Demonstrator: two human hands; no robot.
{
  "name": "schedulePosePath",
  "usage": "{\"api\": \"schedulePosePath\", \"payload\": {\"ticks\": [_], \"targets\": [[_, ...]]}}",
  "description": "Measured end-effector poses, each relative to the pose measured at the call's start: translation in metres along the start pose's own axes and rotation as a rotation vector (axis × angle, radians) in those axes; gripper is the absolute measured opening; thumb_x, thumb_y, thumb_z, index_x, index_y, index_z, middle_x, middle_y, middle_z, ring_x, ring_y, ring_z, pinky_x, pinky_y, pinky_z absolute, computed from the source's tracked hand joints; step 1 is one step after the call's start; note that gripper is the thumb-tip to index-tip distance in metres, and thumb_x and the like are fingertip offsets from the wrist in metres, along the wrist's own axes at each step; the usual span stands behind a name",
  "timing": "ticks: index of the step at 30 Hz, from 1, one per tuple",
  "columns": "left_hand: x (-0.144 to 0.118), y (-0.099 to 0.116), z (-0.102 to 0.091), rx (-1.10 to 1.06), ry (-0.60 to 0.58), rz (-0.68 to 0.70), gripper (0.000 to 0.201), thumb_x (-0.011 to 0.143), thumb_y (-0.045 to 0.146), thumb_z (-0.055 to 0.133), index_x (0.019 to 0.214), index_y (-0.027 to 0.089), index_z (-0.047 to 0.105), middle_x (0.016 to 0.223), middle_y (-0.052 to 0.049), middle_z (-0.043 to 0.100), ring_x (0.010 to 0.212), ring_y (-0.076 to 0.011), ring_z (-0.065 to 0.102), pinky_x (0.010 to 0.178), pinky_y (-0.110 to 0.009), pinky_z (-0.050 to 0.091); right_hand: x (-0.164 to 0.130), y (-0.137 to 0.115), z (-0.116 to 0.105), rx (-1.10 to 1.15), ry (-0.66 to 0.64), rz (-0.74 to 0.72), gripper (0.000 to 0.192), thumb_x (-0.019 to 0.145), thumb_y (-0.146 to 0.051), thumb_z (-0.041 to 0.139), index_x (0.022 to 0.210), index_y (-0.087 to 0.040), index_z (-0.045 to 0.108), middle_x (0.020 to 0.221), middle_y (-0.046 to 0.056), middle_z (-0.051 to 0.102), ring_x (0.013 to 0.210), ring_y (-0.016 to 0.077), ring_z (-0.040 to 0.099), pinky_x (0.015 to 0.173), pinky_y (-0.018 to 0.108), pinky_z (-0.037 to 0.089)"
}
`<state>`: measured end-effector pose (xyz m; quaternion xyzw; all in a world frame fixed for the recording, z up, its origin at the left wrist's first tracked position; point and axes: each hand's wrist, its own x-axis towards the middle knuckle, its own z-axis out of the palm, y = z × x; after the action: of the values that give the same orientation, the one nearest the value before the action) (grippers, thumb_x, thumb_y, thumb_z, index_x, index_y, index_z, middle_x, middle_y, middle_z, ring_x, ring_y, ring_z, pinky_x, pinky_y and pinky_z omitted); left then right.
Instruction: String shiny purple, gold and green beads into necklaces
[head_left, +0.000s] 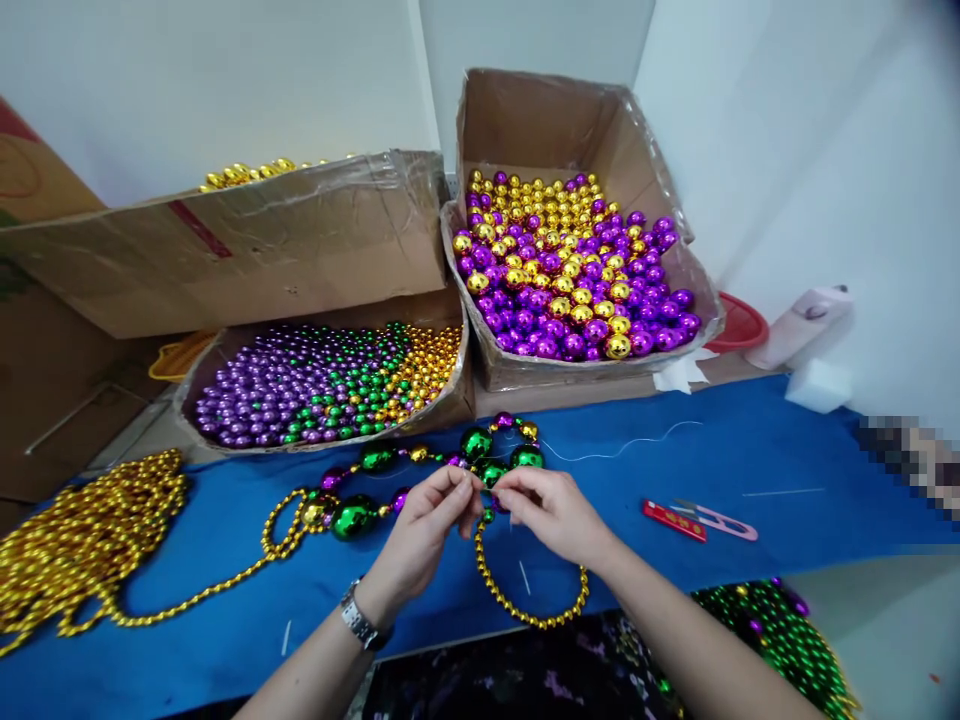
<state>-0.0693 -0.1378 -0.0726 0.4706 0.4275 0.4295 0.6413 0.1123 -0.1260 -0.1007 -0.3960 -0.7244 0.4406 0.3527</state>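
My left hand (439, 510) and my right hand (555, 508) meet over the blue cloth, thumbs and forefingers pinched together. Between the fingertips is what looks like a fine thread, mostly hidden. Just beyond lies a bead necklace with large green beads (354, 517), purple and small gold ones, curving behind my fingers. A loop of gold beads (531, 620) hangs toward me beneath my right hand. From the green beads a pale loose thread (622, 450) trails off to the right.
Behind stand a carton of purple, green and gold beads (262, 395) and a carton of larger purple and gold balls (555, 300). A gold bead pile (97, 530) lies left. Pink-handled thread snips (724, 522) and a red packet (675, 521) lie right. Green strands (787, 640) are lower right.
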Motion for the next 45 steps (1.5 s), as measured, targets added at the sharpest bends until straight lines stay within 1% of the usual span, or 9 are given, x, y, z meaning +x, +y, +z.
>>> {"api": "schedulePosePath", "payload": {"ticks": [7,14,22,29,32,35,37,40,45], "targets": [[0.001,-0.004,0.002,0.065,0.017,0.025,0.019,0.086,0.034,0.055,0.084,0.015,0.056,0.076,-0.003,0.057,0.051,-0.0075,0.041,0.048,-0.021,0.032,-0.01,0.004,0.025,0.177,-0.013,0.147,0.022,0.091,-0.023,0.045,0.113,-0.021,0.046,0.077,-0.001,0.063,0.06,0.0122,0.065,0.051,0.021,0.049],[-0.004,-0.006,0.007,0.075,0.005,0.034,0.022,0.084,0.035,0.058,0.075,0.015,0.057,0.057,0.003,0.041,0.05,-0.0081,0.033,0.045,-0.02,0.024,0.004,-0.005,0.035,-0.023,0.128,0.043,0.013,0.088,-0.021,0.05,0.078,-0.022,0.059,0.074,0.001,0.061,0.068,0.0163,0.055,0.064,0.027,0.038],[-0.003,-0.003,-0.001,0.042,0.04,0.01,0.019,0.085,0.034,0.057,0.083,0.016,0.06,0.071,-0.002,0.057,0.053,-0.009,0.038,0.048,-0.021,0.028,-0.004,-0.009,0.011,-0.034,0.121,0.005,0.014,0.087,-0.028,0.056,0.079,-0.025,0.066,0.078,0.002,0.06,0.076,0.0177,0.054,0.07,0.028,0.036],[-0.002,0.003,-0.003,0.333,0.103,0.175,0.013,0.084,0.029,0.059,0.078,0.018,0.063,0.075,-0.004,0.058,0.069,-0.0155,0.049,0.064,-0.023,0.037,-0.015,-0.007,-0.008,0.264,0.138,0.083,0.018,0.086,-0.036,0.06,0.075,-0.023,0.065,0.074,0.001,0.06,0.073,0.0156,0.054,0.068,0.027,0.039],[-0.004,0.003,-0.008,0.382,0.201,0.239,0.009,0.076,0.022,0.067,0.068,0.019,0.064,0.075,-0.003,0.056,0.072,-0.0165,0.047,0.067,-0.023,0.035,-0.019,-0.001,-0.003,0.486,0.208,0.135,0.026,0.094,-0.042,0.043,0.083,-0.023,0.056,0.096,0.003,0.062,0.085,0.0164,0.059,0.066,0.027,0.045],[-0.005,-0.004,-0.012,0.163,0.158,0.063,0.017,0.078,0.024,0.065,0.063,0.017,0.06,0.068,-0.002,0.055,0.062,-0.0146,0.044,0.057,-0.023,0.033,-0.022,0.003,0.005,0.857,0.302,0.191,0.029,0.094,-0.046,0.037,0.081,-0.023,0.049,0.12,0.005,0.056,0.111,0.0201,0.054,0.078,0.033,0.048],[-0.005,-0.011,-0.012,-0.117,0.06,-0.063,0.02,0.083,0.028,0.058,0.067,0.016,0.056,0.083,-0.006,0.062,0.06,-0.0135,0.045,0.052,-0.024,0.032,-0.024,0.005,0.01,1.18,0.356,0.246,0.026,0.089,-0.047,0.049,0.077,-0.023,0.047,0.107,0.003,0.061,0.112,0.0207,0.053,0.081,0.035,0.048],[-0.003,-0.019,-0.006,-0.503,-0.032,-0.158,0.02,0.088,0.031,0.049,0.074,0.017,0.05,0.101,-0.01,0.062,0.056,-0.0112,0.046,0.048,-0.023,0.03,-0.024,0.006,0.013,1.372,0.391,0.277,0.023,0.082,-0.043,0.059,0.076,-0.025,0.046,0.07,-0.004,0.054,0.085,0.0154,0.059,0.071,0.029,0.049],[0.003,-0.02,0.003,-0.577,-0.091,-0.138,0.016,0.092,0.026,0.044,0.078,0.018,0.047,0.057,0.003,0.044,0.045,-0.0072,0.031,0.047,-0.021,0.025,-0.027,0.005,0.008,1.326,0.392,0.255,0.025,0.085,-0.04,0.056,0.073,-0.023,0.044,0.056,-0.008,0.029,0.05,0.0085,0.037,0.048,0.019,0.037]]}}
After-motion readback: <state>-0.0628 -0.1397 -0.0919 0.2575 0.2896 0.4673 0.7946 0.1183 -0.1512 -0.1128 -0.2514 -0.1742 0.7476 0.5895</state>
